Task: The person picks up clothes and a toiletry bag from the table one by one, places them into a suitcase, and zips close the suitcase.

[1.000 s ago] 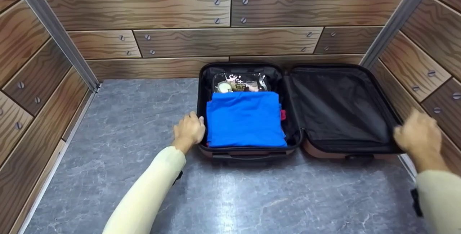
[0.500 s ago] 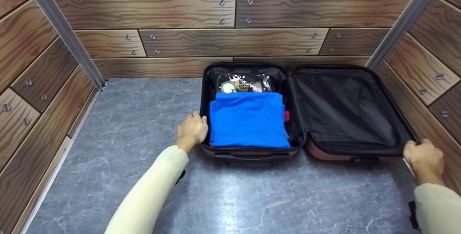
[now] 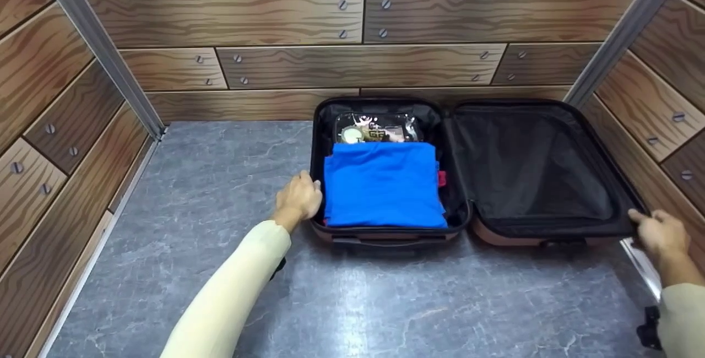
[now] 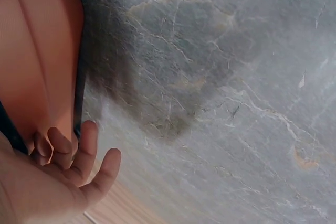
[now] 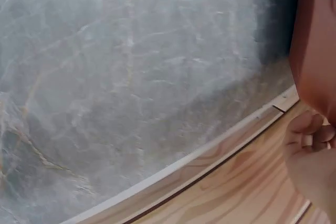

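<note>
An open suitcase point(image 3: 462, 182) lies on the grey floor with its black-lined lid half point(image 3: 540, 171) folded out to the right. A folded blue cloth point(image 3: 385, 187) fills the front of the packed half, with a clear pouch point(image 3: 380, 133) of small items behind it. My left hand point(image 3: 299, 195) holds the left rim; in the left wrist view its bent fingers point(image 4: 86, 148) lie by the copper-pink shell point(image 4: 39, 51). At the lid's front right corner, my right hand point(image 3: 663, 234) grips the edge, its fingers curled by the shell point(image 5: 317, 51) in the right wrist view.
Wood-patterned panels point(image 3: 286, 16) stand behind the suitcase and along both sides. The right panel point(image 3: 661, 104) is close to the lid and the right hand. Grey marbled floor point(image 3: 220, 182) stretches left and in front. A red bit point(image 3: 442, 178) shows beside the blue cloth.
My right hand has come down and toward me along the lid's right side to its front corner. The left hand stays at the left rim. The view has shifted slightly.
</note>
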### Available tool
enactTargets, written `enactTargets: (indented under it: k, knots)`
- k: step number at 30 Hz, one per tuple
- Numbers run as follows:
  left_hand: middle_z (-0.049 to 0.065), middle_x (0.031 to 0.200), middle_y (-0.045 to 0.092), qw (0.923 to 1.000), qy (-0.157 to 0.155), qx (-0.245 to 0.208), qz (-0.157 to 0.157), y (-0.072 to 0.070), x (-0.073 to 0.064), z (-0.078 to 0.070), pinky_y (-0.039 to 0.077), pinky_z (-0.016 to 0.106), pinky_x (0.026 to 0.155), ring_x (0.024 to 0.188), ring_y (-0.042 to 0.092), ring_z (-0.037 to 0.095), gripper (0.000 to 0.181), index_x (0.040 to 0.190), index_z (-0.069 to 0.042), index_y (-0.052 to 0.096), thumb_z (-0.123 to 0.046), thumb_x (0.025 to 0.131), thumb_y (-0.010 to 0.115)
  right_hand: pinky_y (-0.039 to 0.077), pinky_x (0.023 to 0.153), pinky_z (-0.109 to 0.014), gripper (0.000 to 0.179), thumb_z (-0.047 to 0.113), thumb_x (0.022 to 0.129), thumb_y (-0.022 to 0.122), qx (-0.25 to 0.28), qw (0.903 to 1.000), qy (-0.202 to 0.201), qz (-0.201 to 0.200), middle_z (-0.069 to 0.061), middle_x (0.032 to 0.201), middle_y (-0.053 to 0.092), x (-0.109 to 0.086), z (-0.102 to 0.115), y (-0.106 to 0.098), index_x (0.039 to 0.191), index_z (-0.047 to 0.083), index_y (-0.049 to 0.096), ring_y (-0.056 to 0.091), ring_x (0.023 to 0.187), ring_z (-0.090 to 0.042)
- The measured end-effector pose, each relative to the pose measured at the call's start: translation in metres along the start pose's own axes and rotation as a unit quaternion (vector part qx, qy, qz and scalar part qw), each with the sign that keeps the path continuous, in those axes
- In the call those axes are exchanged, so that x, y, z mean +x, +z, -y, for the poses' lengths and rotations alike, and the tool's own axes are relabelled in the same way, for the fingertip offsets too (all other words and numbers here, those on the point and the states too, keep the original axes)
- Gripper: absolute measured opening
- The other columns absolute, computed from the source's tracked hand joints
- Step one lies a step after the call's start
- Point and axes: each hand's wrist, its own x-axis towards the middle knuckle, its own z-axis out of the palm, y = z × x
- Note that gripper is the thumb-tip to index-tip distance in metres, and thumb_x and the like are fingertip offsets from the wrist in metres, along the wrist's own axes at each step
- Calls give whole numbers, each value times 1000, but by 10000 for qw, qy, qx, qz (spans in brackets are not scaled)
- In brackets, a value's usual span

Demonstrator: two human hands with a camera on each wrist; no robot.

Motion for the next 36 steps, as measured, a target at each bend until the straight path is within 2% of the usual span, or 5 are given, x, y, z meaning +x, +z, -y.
enactTargets:
  k: [3, 7, 20, 30, 36]
  knots:
    - [21, 126, 59, 10000, -3, -36, -62, 2, 0, 0, 46, 56, 97, 119, 59, 39, 42, 126, -1, 49, -35, 106, 34, 38, 82, -32, 36, 40, 100, 48, 144, 9988, -252, -395, -12, 100, 59, -1, 7, -10, 86, 8, 56, 48, 100, -35]
    - [21, 130, 57, 9999, 36, -98, -34, 2, 0, 0, 45, 56, 100, 122, 57, 39, 44, 129, 0, 48, -34, 106, 34, 32, 71, -23, 36, 34, 95, 57, 583, 9945, -359, -792, 24, 66, 38, -4, 22, -22, 59, 32, 50, 41, 77, -11]
    - [22, 139, 53, 9998, 87, -165, 88, 1, 0, -1, 41, 58, 104, 129, 52, 40, 49, 138, 1, 44, -34, 106, 32, 26, 52, -19, 32, 8, 82, 58, 1612, 9562, -1512, -1921, 16, 56, 35, -29, 124, -63, 57, 15, 39, 33, 58, -6]
    - [22, 132, 56, 9999, 93, -129, 64, 1, -1, -1, 44, 58, 100, 124, 55, 40, 45, 132, 1, 46, -34, 106, 32, 17, 51, -27, 25, 11, 72, 57, 706, 9069, -3144, -2714, 19, 47, 25, -70, 194, -68, 62, 1, 36, 22, 47, -2]
    - [22, 130, 56, 9999, 97, -108, 69, 1, -2, -3, 44, 57, 100, 123, 56, 40, 44, 129, 1, 47, -33, 106, 32, 15, 54, -25, 25, 18, 64, 56, -40, 8510, -4268, -3059, 27, 50, 23, -90, 222, -63, 56, 2, 38, 17, 48, 5]
